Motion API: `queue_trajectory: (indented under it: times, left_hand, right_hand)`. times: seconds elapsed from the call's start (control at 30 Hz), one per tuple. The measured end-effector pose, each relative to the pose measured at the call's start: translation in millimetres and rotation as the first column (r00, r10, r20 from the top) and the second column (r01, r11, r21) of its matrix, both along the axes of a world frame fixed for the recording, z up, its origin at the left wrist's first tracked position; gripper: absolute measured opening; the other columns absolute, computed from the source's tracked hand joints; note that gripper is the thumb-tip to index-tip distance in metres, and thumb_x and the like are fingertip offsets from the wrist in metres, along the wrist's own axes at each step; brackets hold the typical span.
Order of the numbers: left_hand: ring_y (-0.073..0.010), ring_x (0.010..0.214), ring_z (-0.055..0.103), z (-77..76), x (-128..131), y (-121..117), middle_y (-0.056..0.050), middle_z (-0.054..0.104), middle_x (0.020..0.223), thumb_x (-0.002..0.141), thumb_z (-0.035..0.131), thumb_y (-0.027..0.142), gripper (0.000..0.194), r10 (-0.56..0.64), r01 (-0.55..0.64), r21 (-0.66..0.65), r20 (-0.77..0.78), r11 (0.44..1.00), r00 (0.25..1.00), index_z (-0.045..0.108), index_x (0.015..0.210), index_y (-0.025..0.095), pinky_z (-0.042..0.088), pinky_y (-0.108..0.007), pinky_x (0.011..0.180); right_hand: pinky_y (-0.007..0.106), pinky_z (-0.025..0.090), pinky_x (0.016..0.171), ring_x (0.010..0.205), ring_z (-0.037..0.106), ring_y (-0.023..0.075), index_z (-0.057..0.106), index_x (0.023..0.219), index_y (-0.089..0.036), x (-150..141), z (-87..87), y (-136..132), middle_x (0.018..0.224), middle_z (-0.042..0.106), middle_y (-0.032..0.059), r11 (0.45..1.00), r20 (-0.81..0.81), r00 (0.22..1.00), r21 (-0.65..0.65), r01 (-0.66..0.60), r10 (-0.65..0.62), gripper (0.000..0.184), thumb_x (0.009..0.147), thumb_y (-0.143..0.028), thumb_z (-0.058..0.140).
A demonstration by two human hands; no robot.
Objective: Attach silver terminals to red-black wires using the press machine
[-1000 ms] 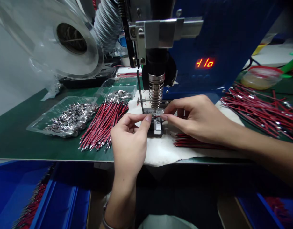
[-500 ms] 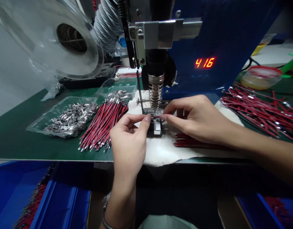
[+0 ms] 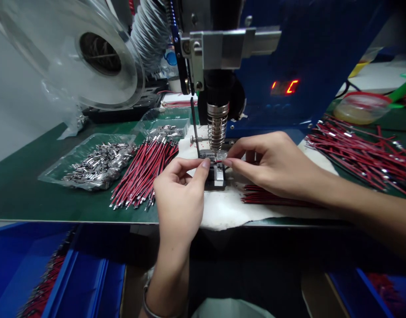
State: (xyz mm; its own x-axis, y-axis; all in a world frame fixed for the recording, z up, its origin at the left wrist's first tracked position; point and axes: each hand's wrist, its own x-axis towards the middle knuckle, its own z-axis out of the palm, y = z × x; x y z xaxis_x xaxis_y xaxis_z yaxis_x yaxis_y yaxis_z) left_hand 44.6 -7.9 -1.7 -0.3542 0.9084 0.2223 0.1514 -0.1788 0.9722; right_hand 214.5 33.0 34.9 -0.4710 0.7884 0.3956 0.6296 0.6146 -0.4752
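Under the spring-wrapped soldering iron (image 3: 216, 128) of the machine, both hands meet at a small black fixture with a metal block (image 3: 219, 174). My right hand (image 3: 276, 165) pinches a thin red wire (image 3: 219, 161), its end at the iron's tip. From the other side, my left hand (image 3: 179, 198) is closed, thumb against forefinger, at the fixture's left edge. Whatever lies between those left fingers is hidden. Below my right hand, a bundle of red and black wires (image 3: 272, 198) rests on a white cloth (image 3: 223, 214).
Left of my hands lie a pile of red-black wires (image 3: 137, 176) and a clear tray (image 3: 52, 172) of small metal connectors. More wires (image 3: 365, 150) spread at the right. A large clear reel (image 3: 64, 53) stands back left; a blue machine housing (image 3: 309, 53) rises behind. Blue bins (image 3: 87, 274) sit below.
My hands keep the same pinched pose at the fixture. The red display on the machine has gone from 416 to partly lit characters. The whole view has shifted very slightly.
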Motion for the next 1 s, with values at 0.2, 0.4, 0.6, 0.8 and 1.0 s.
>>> queue_trajectory:
  times: [0.2,0.4,0.6,0.8,1.0]
  left_hand:
    - [-0.0057,0.042,0.041,-1.8,-0.1,0.3,0.001,0.061,0.061,0.078,0.075,0.033,0.017,-0.019,0.019,0.013,0.015,1.0,1.0,0.07,0.081,0.017,0.031,-0.02,0.04]
    - [-0.0055,0.042,0.042,-1.1,-0.2,0.3,0.001,0.062,0.063,0.078,0.075,0.033,0.017,-0.019,0.019,0.018,0.016,1.0,1.0,0.07,0.081,0.017,0.031,-0.019,0.04]
    - [-0.0058,0.042,0.041,-1.5,-0.5,0.2,0.002,0.06,0.06,0.079,0.074,0.033,0.017,-0.022,0.022,0.013,0.008,1.0,1.0,0.069,0.082,0.017,0.03,-0.02,0.04]
    - [-0.0053,0.042,0.042,-1.2,-0.2,0.5,0.002,0.06,0.061,0.078,0.075,0.032,0.017,-0.018,0.018,0.02,0.015,1.0,1.0,0.07,0.081,0.016,0.031,-0.019,0.04]
    - [-0.005,0.042,0.042,-1.2,0.5,0.4,0.002,0.061,0.06,0.078,0.076,0.031,0.015,-0.008,0.008,0.016,0.019,1.0,1.0,0.07,0.079,0.018,0.031,-0.018,0.039]
  right_hand:
    - [0.026,0.034,0.053,0.044,0.045,0.0093,0.074,0.081,-0.019,-0.7,-0.6,0.6,0.055,0.06,-0.0042,1.0,-0.015,1.0,0.002,-0.006,0.006,0.015,0.087,-0.026,0.062]
    - [0.026,0.034,0.051,0.044,0.046,0.0094,0.074,0.081,-0.018,-0.7,-0.1,-0.3,0.054,0.06,-0.0042,1.0,-0.013,1.0,-0.02,-0.003,0.003,0.016,0.088,-0.026,0.062]
    - [0.025,0.034,0.054,0.044,0.045,0.008,0.074,0.081,-0.018,-0.6,0.4,-0.7,0.055,0.06,-0.0049,1.0,-0.016,1.0,0.0,-0.007,0.007,0.015,0.087,-0.025,0.062]
    - [0.024,0.035,0.056,0.044,0.045,0.0071,0.073,0.081,-0.018,-0.2,-0.4,0.3,0.053,0.058,-0.006,1.0,-0.023,1.0,0.005,-0.017,0.017,0.014,0.087,-0.024,0.063]
    - [0.023,0.035,0.056,0.044,0.045,0.0059,0.073,0.08,-0.018,0.0,-1.3,0.7,0.055,0.059,-0.0065,1.0,-0.027,0.999,0.006,-0.019,0.019,0.014,0.087,-0.024,0.063]
